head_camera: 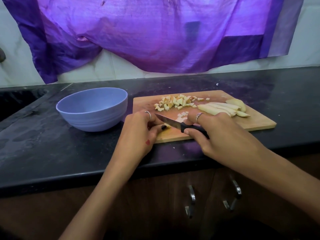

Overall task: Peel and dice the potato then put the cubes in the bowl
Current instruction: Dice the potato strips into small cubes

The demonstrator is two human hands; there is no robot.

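Observation:
A wooden cutting board (251, 121) lies on the black counter. At its back sits a pile of diced potato cubes (174, 102), with several potato strips (223, 109) to the right. A few fresh pale cubes (182, 116) lie by the blade. My right hand (221, 134) grips the black handle of a small knife (166, 121), whose blade points left. My left hand (140, 129) is curled at the board's near left corner, fingers and thumb pinching a potato piece that is mostly hidden beneath them. The blue bowl (90, 122) stands left of the board, with no cubes showing inside.
A purple cloth (155, 32) hangs on the tiled wall behind the counter. A dark sink recess (19, 99) lies at the far left. Cabinet doors with metal handles (192, 196) are below the counter's front edge.

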